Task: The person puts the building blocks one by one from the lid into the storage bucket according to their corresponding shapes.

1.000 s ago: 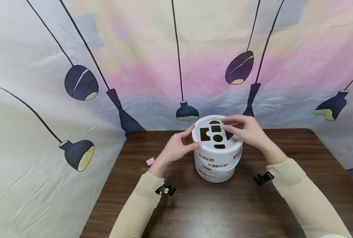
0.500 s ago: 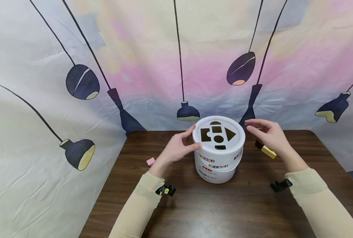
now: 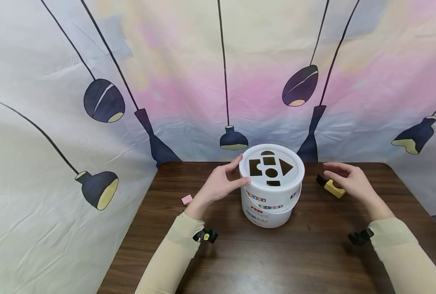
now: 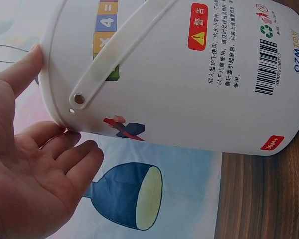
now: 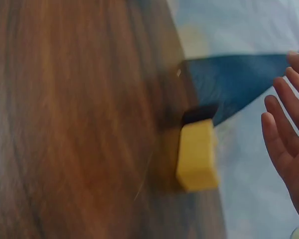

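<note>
A white plastic bucket point(image 3: 267, 218) with shape-sorter holes in its lid point(image 3: 254, 152) stands upright on the table. My left hand point(image 3: 218, 183) rests at the lid's left edge, thumb and forefinger spread along the rim. In the left wrist view the other fingers of my left hand point(image 4: 45, 164) lie loosely by the bucket's side. To the right of the bucket, my right hand point(image 3: 354, 183) hovers beside a yellow notched block point(image 3: 334, 189), fingers apart and holding nothing. A black block point(image 3: 320, 179) is just behind the yellow one, also visible in the right wrist view.
On the left, a small pink block point(image 3: 186, 199) lies near my left wrist. The brown wooden table point(image 3: 269, 265) reaches back to a hanging cloth point(image 3: 188, 81) printed with dark lamps. The bucket's white carry handle point(image 4: 119, 50) hangs down across its front.
My right hand has moved from over the lid out to the right, beside the yellow block. The yellow and black blocks have come into sight. My left hand stays at the rim.
</note>
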A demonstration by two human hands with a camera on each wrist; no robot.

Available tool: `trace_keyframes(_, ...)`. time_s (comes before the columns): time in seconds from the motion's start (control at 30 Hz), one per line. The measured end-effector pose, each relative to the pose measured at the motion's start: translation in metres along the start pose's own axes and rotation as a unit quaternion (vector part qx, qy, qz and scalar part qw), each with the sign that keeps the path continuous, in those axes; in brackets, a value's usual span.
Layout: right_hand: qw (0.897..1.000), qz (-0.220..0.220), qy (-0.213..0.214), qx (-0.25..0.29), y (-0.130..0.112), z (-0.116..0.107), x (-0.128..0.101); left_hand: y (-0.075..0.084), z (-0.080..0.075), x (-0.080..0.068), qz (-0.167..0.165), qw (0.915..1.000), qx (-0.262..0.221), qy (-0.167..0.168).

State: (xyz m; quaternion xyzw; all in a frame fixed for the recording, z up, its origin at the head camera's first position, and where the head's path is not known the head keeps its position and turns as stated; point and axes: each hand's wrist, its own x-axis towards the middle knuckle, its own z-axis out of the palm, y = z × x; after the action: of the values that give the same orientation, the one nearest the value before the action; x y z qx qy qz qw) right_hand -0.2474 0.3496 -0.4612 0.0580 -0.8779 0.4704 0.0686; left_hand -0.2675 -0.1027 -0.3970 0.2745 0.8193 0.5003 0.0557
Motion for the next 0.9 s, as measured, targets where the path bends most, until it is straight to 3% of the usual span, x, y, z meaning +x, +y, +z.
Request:
trace_keyframes(0.3, 0.995, 0.029, -0.03, -0.088, 0.037, -0.009, -0.005, 0.002, 0.0, -0.001, -0.002, 1.0, 0.01, -0.001)
trace_keyframes(0.5, 0.99, 0.041, -0.074, -0.114, 0.048, -0.011, -0.005, 0.002, 0.0, -0.001, -0.002, 1.0, 0.009, 0.001)
trace_keyframes(0.9, 0.984, 0.025, -0.11, -0.138, 0.059, -0.006, -0.003, 0.001, 0.001, -0.001, 0.0, 0.9999, -0.011, -0.001)
